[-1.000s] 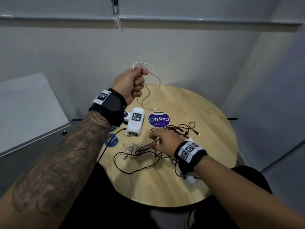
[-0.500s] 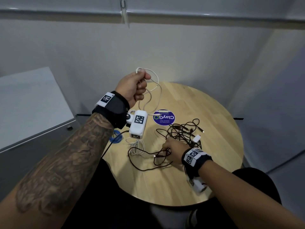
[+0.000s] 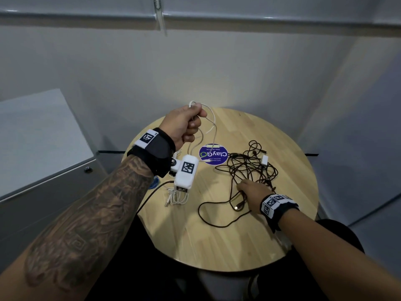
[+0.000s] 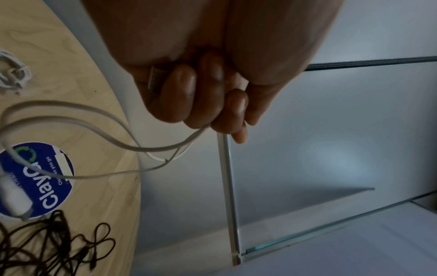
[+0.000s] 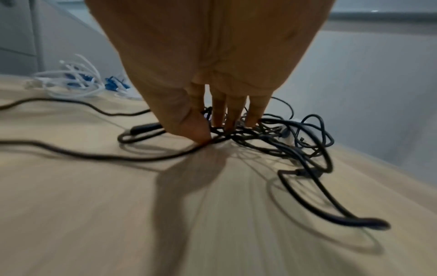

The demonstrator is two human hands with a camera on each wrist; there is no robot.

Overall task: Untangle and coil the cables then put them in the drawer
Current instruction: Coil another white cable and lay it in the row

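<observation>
My left hand [image 3: 184, 127] is raised over the far left of the round wooden table [image 3: 217, 235]. It grips a white cable [image 3: 213, 129] in a fist. The cable's loops hang down, and its plug end dangles by the blue sticker [image 3: 213, 154]. In the left wrist view the curled fingers [image 4: 208, 97] close round the white cable [image 4: 71, 123]. My right hand [image 3: 251, 189] rests on the near edge of a black cable tangle [image 3: 249, 168]. Its straight fingers [image 5: 220, 121] and thumb press down into the black tangle [image 5: 295, 142].
A small white cable bundle [image 3: 176, 197] lies at the table's left, with a blue cable [image 3: 155, 183] behind my wrist. A grey cabinet [image 3: 43, 170] with a lock stands to the left. A black lead [image 3: 152, 196] runs off the table's left edge. Walls close in behind and on the right.
My right hand has slid to the right across the table, and the black cables have shifted with it. My left hand has come down a little with the white cable.
</observation>
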